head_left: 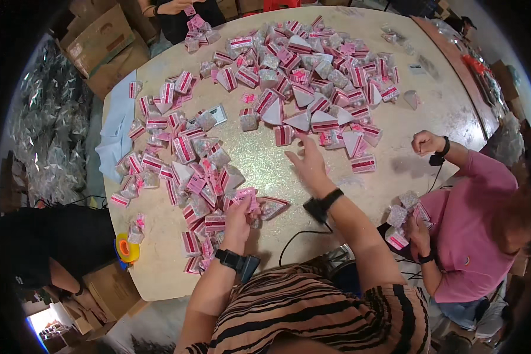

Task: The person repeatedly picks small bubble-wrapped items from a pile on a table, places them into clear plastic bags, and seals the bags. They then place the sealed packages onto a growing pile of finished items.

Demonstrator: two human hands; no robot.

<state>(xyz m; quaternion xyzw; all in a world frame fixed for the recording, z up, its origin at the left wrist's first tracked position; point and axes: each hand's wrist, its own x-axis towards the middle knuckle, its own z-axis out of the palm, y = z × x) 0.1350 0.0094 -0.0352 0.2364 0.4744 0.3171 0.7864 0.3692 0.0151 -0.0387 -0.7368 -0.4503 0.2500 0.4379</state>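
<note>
Near the front edge of the table (159, 286), my left hand (238, 222) is closed around a clear-wrapped cake-slice-shaped piece (273, 207) with a pink card at its top. Loose wrapped slices with pink and white stripes (215, 223) lie right beside that hand. My right hand (310, 167) is stretched forward over the glittery tabletop, fingers apart and nothing in them. Its fingertips are close to a small striped slice (284, 135) at the near edge of the big heap (318, 76); whether they touch it I cannot tell.
A person in pink (472, 218) at the right holds several glittery pieces. Another person's hands (174, 7) work at the far left edge. Yellow tape (125, 249) lies by the left edge, near cardboard boxes (113, 289). A black cable (295, 235) runs from my right wristband.
</note>
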